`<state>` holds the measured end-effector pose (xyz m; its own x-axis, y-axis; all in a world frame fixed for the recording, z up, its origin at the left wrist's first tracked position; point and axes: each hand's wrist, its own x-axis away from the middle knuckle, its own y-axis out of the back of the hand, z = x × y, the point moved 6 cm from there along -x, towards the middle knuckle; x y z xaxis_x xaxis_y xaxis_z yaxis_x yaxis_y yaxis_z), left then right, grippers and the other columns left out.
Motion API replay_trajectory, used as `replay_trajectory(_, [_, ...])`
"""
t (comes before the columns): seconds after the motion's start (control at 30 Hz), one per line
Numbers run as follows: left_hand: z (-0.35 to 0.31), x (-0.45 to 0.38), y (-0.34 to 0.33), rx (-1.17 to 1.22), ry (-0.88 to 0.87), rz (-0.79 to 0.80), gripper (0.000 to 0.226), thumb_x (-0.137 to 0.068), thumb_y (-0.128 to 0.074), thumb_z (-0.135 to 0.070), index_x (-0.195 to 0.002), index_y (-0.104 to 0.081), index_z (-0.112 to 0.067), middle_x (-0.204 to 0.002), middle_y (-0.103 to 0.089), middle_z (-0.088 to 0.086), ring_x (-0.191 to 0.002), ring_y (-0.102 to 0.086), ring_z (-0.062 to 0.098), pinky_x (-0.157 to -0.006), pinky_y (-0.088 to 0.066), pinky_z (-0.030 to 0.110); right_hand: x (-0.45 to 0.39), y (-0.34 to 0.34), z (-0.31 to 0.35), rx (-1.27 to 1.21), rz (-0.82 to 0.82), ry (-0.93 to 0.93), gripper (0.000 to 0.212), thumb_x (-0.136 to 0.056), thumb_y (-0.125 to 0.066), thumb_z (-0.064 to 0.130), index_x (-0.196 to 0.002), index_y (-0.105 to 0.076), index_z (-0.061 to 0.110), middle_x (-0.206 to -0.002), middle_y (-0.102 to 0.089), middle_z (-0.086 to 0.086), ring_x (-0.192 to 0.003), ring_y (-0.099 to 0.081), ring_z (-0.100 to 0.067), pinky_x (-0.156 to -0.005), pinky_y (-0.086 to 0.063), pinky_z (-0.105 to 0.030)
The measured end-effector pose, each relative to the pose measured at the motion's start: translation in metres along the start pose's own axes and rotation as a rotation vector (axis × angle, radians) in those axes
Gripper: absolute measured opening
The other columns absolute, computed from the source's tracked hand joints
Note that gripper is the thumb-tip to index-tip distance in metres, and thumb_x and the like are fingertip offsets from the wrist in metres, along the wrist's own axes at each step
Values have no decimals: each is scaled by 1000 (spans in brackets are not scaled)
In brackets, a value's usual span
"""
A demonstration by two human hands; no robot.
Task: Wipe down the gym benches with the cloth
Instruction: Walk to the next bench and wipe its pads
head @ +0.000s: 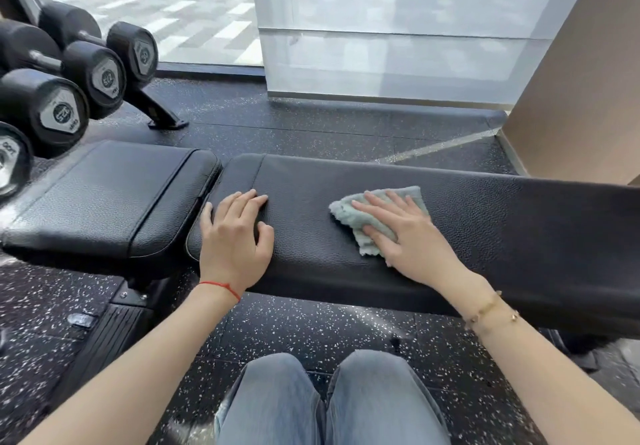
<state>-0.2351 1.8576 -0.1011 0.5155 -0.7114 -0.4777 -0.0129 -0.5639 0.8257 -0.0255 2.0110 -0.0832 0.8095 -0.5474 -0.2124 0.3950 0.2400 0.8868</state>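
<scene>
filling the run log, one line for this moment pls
step: wiping long bench pad | right hand: flat on green cloth | left hand: braced on pad

— Where are the hands?
— The right hand (405, 233) lies flat on a pale green cloth (367, 217), fingers (377, 207) spread, pressing it onto the long black pad (502, 223) of the worktop. The left hand (233, 236) rests on the same pad near its end, beside the gap to the shorter seat pad (107, 198).
— And around it?
— Black dumbbells (65, 91) sit on a rack at the left. Knees in blue jeans (329, 403) show below, over a speckled dark floor (311, 327).
</scene>
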Motion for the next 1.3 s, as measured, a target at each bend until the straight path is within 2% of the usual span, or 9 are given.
replay_trajectory(0.17, [-1,-1,1,4,3,4,52,-85,-36,-33,-125,-64,-16,-136,-60,2,-130,-49,23,-114,-25,58,-101,-26,-6,155,-20,-236,45,-99,-37,46,-144,-36,41,-155,-31,7,-147,-16,-26,-121,0,-43])
replay_trajectory(0.33, [0,0,2,5,-10,5,51,-84,-38,-32,-124,-65,-14,-135,-61,4,-129,-50,24,-114,-26,58,-83,-56,73,54,34,41,44,-99,-40,44,-143,-40,38,-154,-33,10,-147,-16,-25,-120,0,-39])
replay_trajectory(0.43, [1,1,2,15,-2,1,51,-84,-38,-32,-125,-65,-15,-136,-61,3,-130,-49,24,-114,-25,58,-25,-39,66,-7,22,129,43,-99,-43,42,-141,-41,41,-153,-32,16,-147,-14,-16,-122,-1,-35])
replay_trajectory(0.6, [0,0,1,26,4,-3,51,-85,-38,-33,-125,-65,-16,-137,-60,3,-130,-49,24,-115,-24,57,-47,-10,-5,36,-10,-78,43,-99,-41,42,-142,-39,41,-154,-32,11,-147,-15,-17,-121,0,-35])
replay_trajectory(0.73, [1,0,1,34,16,-11,51,-85,-37,-34,-124,-66,-17,-136,-61,2,-130,-50,22,-115,-25,56,-102,-29,0,171,-8,-217,46,-99,-34,48,-145,-33,42,-156,-29,10,-148,-13,-24,-121,0,-43])
replay_trajectory(0.9, [3,0,1,42,21,-11,50,-86,-37,-34,-124,-66,-18,-136,-61,2,-130,-49,22,-116,-24,55,-64,-41,55,68,42,14,46,-99,-40,44,-144,-34,42,-155,-27,14,-148,-11,-21,-121,3,-38])
replay_trajectory(1.0, [3,1,1,41,24,-10,50,-86,-37,-34,-124,-66,-18,-136,-61,2,-131,-49,21,-116,-23,55,-7,-30,59,1,46,123,45,-98,-43,44,-143,-36,44,-154,-27,20,-147,-9,-10,-121,3,-33])
replay_trajectory(1.13, [2,1,1,40,28,-19,51,-87,-36,-36,-125,-66,-17,-136,-61,2,-132,-48,21,-116,-22,56,7,-1,3,-48,-16,-37,44,-97,-46,41,-141,-40,44,-153,-30,16,-147,-12,-11,-120,3,-31])
replay_trajectory(1.3, [-1,3,1,33,61,-21,52,-87,-35,-37,-125,-66,-18,-137,-60,0,-133,-48,20,-117,-21,54,-46,-15,-4,178,-74,-233,46,-99,-38,46,-144,-35,41,-156,-29,9,-147,-15,-25,-121,1,-40])
